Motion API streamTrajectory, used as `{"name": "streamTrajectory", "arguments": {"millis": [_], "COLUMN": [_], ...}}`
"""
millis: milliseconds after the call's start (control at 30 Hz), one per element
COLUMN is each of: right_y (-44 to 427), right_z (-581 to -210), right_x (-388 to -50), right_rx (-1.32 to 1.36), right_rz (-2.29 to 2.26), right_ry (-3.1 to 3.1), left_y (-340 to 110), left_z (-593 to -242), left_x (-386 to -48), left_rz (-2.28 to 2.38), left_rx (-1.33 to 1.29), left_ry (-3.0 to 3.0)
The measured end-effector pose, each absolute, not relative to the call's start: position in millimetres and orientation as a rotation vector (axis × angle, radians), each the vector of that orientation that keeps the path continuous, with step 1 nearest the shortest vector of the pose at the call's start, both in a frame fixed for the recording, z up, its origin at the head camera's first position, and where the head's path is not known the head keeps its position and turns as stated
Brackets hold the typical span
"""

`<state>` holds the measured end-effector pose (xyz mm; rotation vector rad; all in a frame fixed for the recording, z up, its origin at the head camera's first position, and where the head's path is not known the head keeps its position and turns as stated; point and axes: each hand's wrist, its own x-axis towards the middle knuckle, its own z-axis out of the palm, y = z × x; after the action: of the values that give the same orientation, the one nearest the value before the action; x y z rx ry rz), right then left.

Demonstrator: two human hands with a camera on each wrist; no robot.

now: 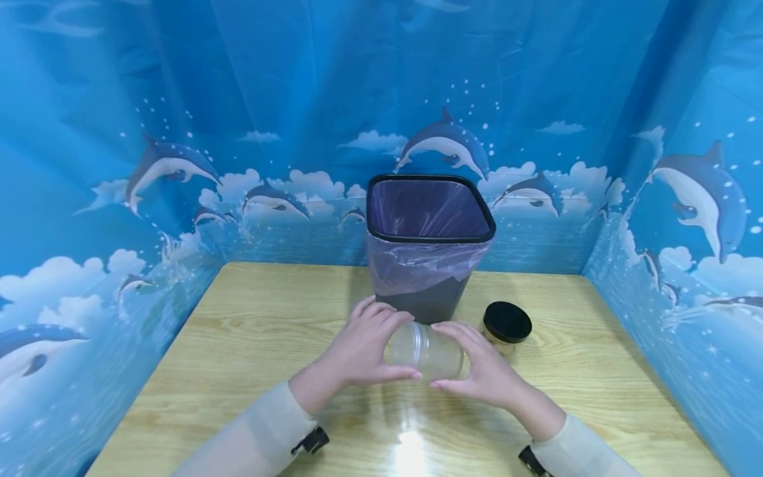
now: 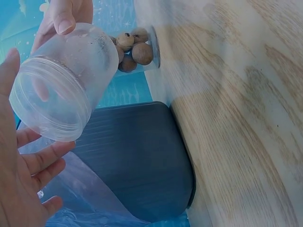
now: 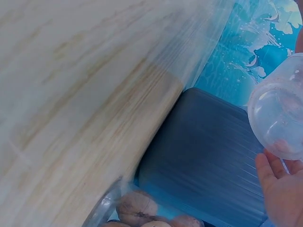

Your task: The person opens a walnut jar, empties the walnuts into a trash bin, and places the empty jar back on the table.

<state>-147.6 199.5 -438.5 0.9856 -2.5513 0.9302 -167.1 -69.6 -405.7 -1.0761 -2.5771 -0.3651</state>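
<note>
As a person's left hand [image 1: 371, 341] curves around the threaded mouth of a clear jar [image 1: 440, 352], thumb and fingers spread to its width, the right hand [image 1: 484, 366] likewise grips the base end, the jar sideways above a wood-grain bench [image 1: 268, 331] before a dark bin [image 1: 432, 300] with a translucent liner [image 1: 411, 265]. Just beside the right hand stands a black-lidded jar [image 1: 507, 322] of round brown pieces [image 2: 142, 53].

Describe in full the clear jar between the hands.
The jar looks like clear, slightly cloudy plastic and seems empty, with a round body and an open, lidless mouth with ridged threads. Specks mark its wall. It is held sideways above the table, in front of the bin; the left hand grips the mouth end, the right hand the base end.
</note>
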Motion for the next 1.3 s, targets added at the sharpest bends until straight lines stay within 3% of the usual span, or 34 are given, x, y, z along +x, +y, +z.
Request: {"name": "streamTrajectory", "arguments": {"millis": [700, 1300], "right_y": [196.8, 197.1], "right_z": [-436.4, -435.1], "right_x": [-147.8, -147.9], "right_rx": [0.990, 1.002], "right_rz": [0.920, 0.920], "right_ry": [-2.544, -2.516], "left_y": [-66.1, -64.8], "left_z": [-401.0, -406.2], "left_x": [-163.7, -164.3], "left_rz": [-0.455, -0.498], "left_rx": [-0.936, -0.986], "left_ry": [-2.691, -2.670]}}
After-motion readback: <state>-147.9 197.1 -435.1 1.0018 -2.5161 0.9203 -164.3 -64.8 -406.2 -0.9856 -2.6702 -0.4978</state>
